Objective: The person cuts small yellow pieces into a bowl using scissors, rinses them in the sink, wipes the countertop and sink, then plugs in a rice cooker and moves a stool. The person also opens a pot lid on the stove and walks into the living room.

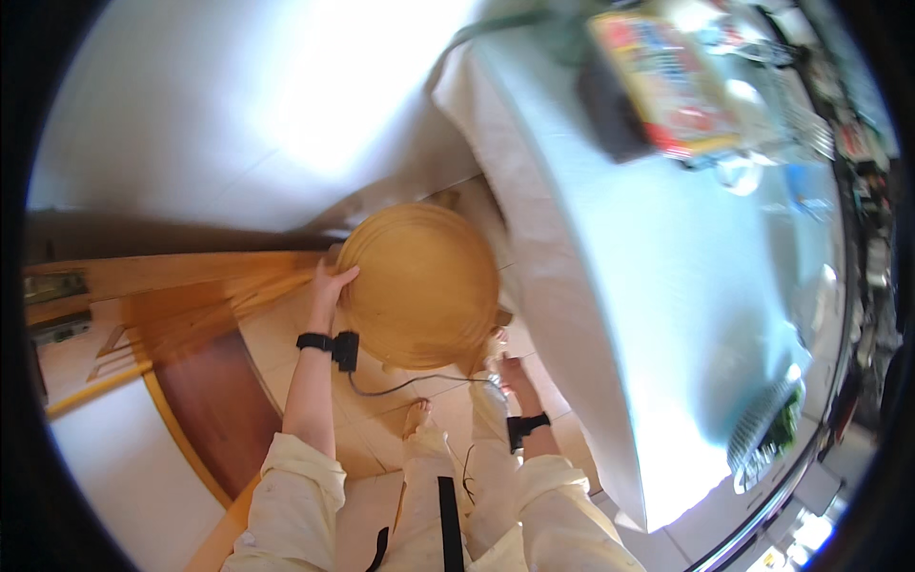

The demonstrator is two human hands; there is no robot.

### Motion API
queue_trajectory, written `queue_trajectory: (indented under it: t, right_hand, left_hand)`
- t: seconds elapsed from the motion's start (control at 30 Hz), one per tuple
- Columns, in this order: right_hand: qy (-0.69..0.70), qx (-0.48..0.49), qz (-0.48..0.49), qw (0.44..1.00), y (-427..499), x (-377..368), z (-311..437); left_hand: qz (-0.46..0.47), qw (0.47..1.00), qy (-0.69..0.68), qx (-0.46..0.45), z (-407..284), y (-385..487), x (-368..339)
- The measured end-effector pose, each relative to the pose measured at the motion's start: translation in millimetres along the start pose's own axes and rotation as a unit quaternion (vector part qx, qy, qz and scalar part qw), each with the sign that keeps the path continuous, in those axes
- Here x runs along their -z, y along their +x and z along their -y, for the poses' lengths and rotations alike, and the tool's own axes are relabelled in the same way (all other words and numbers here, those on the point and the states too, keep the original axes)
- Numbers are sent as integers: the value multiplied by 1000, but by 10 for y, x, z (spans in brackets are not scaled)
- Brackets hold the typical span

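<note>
A round wooden stool (420, 286) with a broad circular top stands on the floor in front of me; its underside is mostly hidden. My left hand (333, 282) grips the stool's left rim, thumb on the upper face and fingers down the side. Low at the stool's right, my right hand (512, 373) hangs beside my leg with its fingers partly curled and blurred. Whether it touches anything there is unclear. Each wrist wears a black strap with a small device, and a thin grey cable (407, 388) runs from the left one.
To the right is a table under a pale blue-white cover (600, 286), bearing a brightly coloured package (668, 86) and a basket with green leaves (772, 429). At left are a wooden door frame (179, 272) and a white wall (214, 107). My bare feet (417, 417) stand on floor tiles.
</note>
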State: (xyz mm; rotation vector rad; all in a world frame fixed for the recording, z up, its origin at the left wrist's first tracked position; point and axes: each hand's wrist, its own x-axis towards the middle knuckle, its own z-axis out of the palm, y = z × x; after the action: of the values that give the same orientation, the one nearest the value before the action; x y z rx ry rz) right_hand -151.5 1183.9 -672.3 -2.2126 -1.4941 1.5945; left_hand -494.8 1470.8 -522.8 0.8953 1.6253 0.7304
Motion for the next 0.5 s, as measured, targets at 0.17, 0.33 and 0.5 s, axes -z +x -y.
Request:
queue_trajectory:
  t: [0.17,0.33,0.5]
  right_hand:
    - [167,133,22,977,-1430,640,1132]
    - [216,98,-103,966,-3905,1508,1709]
    - [411,88,-537,731,-6020,1800,1506]
  left_hand:
    - [6,939,288,-189,-224,-653,-107]
    - [355,899,239,-97,-1096,-2574,-173]
    - [503,743,372,-237,-1820,-4055,-526]
